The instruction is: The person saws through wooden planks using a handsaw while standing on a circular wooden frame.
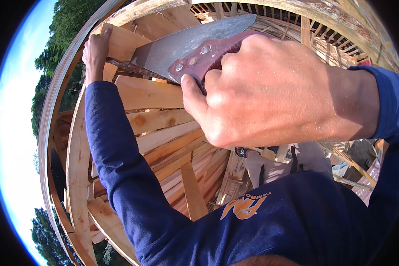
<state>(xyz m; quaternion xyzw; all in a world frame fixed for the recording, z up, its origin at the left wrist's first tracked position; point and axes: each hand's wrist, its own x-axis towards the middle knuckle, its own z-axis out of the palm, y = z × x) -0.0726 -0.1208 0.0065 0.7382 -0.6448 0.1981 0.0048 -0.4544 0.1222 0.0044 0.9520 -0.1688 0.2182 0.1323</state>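
Observation:
Close to the camera, my right hand (270, 88) is closed around the dark red handle of a handsaw (193, 42). Its grey blade points away to the upper right, with the toothed edge on the upper side. Rivets show on the handle. At the upper left my left hand (96, 55) grips the end of a short wooden board (122, 43), its fingers partly hidden behind the wood. The wide end of the blade overlaps this board in view; whether they touch, I cannot tell.
Curved ribs and planks (148, 93) of a wooden frame fan out below the saw. A long curved rail (46, 133) runs down the left side, with trees and sky beyond. A thick beam (314, 13) crosses the top right, above rows of slats.

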